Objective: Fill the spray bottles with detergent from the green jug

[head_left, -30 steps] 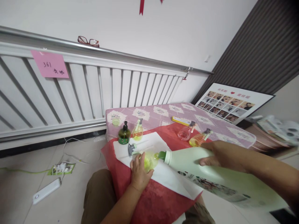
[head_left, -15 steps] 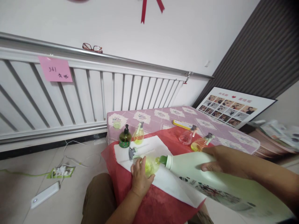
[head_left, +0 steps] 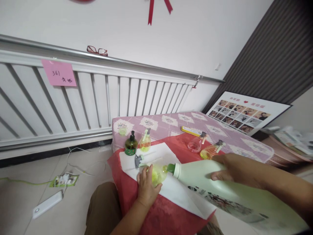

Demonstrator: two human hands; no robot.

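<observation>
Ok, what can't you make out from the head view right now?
Head view only:
Fill level of the small bottle: covered by the left hand.
Base of the white jug: cut off by the bottom-right edge; label blurred.
Flow at the green spout: too small.
Grip of the right hand: hidden behind the jug.

A pink patterned cloth [head_left: 244, 143] covers the tabletop [head_left: 176, 122], with a red cloth [head_left: 158, 212] over its 6 o'clock end. There a white sheet [head_left: 162, 150] bears a small yellow-green bottle [head_left: 157, 173] and a loose spray head [head_left: 137, 160]. A green pump bottle [head_left: 130, 146] stands at 10 o'clock and an orange spray bottle [head_left: 210, 150] at 2.
</observation>
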